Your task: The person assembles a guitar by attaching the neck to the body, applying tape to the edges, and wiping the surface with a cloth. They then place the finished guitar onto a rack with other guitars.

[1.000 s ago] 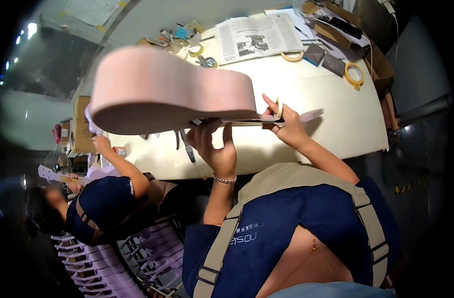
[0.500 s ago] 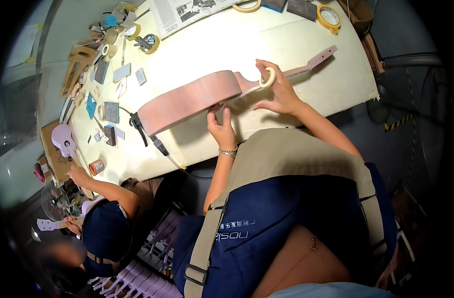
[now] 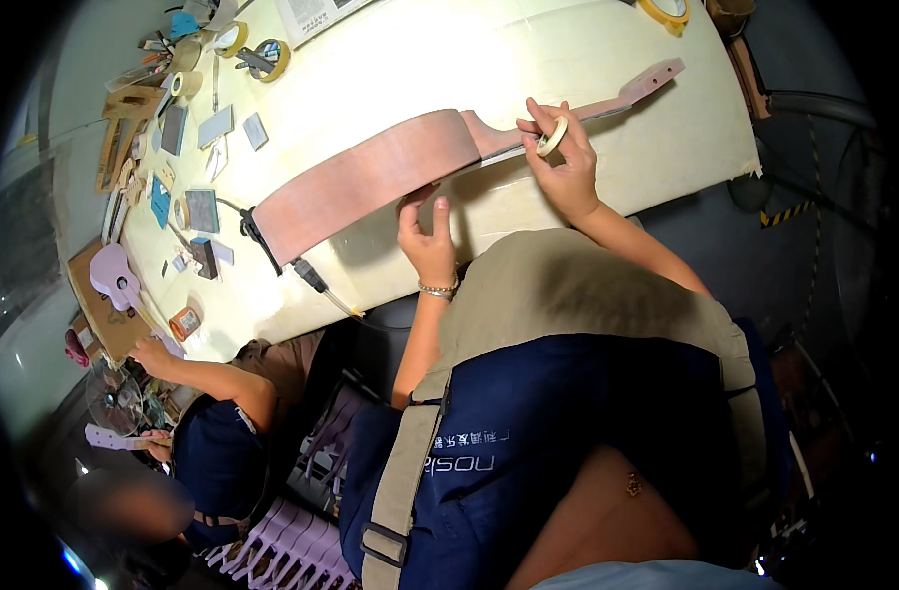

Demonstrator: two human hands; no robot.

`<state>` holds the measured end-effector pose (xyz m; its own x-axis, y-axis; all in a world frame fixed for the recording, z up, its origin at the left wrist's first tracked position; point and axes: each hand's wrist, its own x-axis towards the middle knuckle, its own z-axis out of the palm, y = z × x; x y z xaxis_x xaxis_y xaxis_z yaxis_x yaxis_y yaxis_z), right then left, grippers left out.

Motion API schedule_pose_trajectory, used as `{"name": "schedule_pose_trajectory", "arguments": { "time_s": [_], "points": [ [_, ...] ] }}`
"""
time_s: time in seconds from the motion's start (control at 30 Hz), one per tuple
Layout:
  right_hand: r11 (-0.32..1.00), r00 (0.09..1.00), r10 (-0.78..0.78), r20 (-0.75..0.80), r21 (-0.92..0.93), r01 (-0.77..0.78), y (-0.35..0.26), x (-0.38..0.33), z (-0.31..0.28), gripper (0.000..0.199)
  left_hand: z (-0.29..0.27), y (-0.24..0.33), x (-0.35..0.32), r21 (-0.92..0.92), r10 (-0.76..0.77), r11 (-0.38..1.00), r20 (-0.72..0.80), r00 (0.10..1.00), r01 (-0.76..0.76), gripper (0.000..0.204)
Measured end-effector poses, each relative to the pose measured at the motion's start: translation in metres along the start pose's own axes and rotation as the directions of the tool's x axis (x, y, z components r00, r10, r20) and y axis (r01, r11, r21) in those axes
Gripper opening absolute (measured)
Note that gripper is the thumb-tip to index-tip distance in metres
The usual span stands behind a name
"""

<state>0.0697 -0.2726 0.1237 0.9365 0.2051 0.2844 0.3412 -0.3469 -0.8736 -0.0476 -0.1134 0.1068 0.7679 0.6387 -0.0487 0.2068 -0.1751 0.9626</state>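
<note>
Your left hand [image 3: 428, 236] rests flat against the pink wooden small-guitar body [image 3: 371, 182] lying on the pale table [image 3: 646, 147] — keep it steady. Your right hand [image 3: 566, 162] pinches a cream tape roll [image 3: 552, 136] at the neck — pull the tape slow and straight.
</note>
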Motion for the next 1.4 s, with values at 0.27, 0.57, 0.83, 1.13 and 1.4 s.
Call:
{"name": "schedule_pose_trajectory", "arguments": {
  "time_s": [0.27,0.57,0.83,1.13,1.4],
  "points": [
    [1.000,0.999,-0.014,0.034,0.009,0.014,0.006,-0.001,0.000,0.043,-0.036,0.005,0.036,0.290,0.360,0.810,0.440,0.822,-0.510,0.020],
    [0.917,0.918,0.268,-0.291,0.371,-0.149,0.019,0.020,-0.087,0.049,-0.052,-0.008,0.045,0.283,0.357,0.761,0.569,0.741,-0.584,0.026],
    [0.905,0.925,0.325,-0.195,0.347,-0.245,0.147,0.034,-0.141,0.059,-0.047,-0.005,0.039,0.317,0.288,0.805,0.530,0.797,-0.502,0.031],
    [0.933,0.923,0.320,-0.214,0.243,-0.267,0.157,0.033,-0.139,0.052,-0.012,0.020,0.032,0.447,0.306,0.612,0.628,0.716,-0.653,0.042],
    [0.935,0.925,0.299,-0.235,0.263,-0.235,0.160,0.033,-0.137,0.055,0.012,0.023,0.026,0.487,0.294,0.465,0.703,0.648,-0.739,0.055]
  ]
}}
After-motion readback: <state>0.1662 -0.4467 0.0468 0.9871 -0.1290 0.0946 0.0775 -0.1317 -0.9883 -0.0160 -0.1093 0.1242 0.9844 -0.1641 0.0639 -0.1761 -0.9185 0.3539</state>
